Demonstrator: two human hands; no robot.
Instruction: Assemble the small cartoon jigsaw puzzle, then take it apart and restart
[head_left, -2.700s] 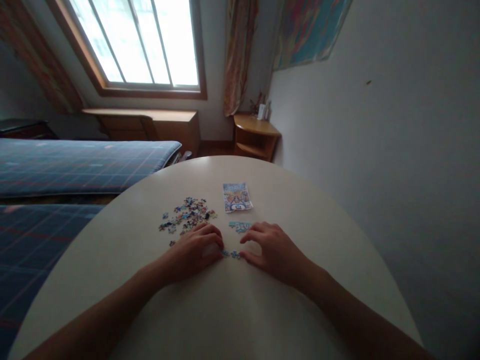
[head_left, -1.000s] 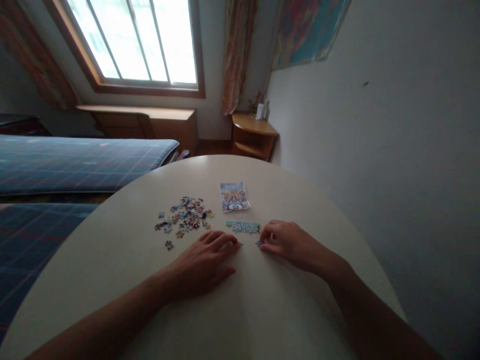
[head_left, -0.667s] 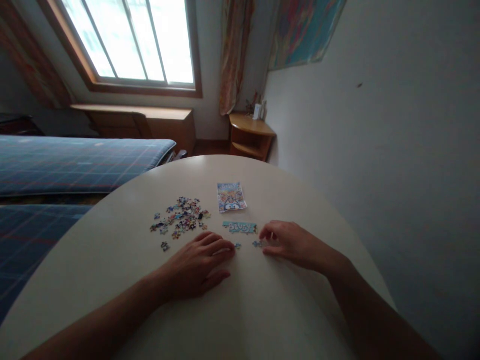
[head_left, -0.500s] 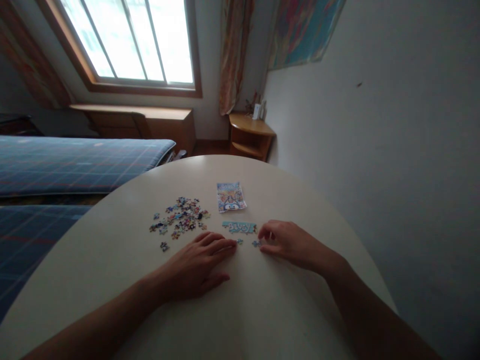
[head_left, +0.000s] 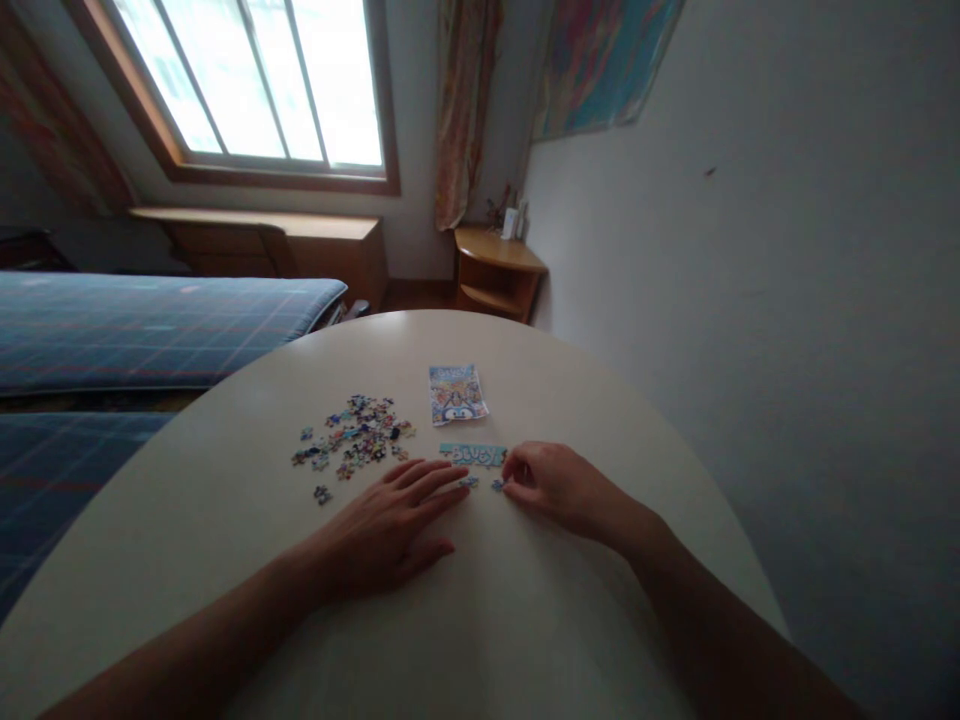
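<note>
My left hand [head_left: 401, 525] lies flat on the table with its fingers stretched out. Its fingertips reach a small loose jigsaw piece [head_left: 470, 482] just below the joined strip of puzzle [head_left: 478, 455], which is light blue with white "BLUEY" lettering. At the strip's right end, my right hand [head_left: 559, 488] is curled, thumb and index finger closed on a small jigsaw piece [head_left: 497, 485]. The fingers partly cover this piece and the strip's end. A heap of mixed jigsaw pieces [head_left: 364, 435] spreads beyond my left hand, with one stray piece [head_left: 322, 495] nearer me.
Behind the strip lies a printed picture sheet or packet [head_left: 457, 395]. Everything rests on a round white table [head_left: 480, 640]. A bed with a blue checked mattress [head_left: 150, 325] stands to the left, a wall [head_left: 787, 330] to the right, a corner shelf [head_left: 499, 250] beyond.
My right hand has shifted slightly left, closer to the strip and the small piece by its thumb. My left hand stays nearly in place; the whole view has drifted a little.
</note>
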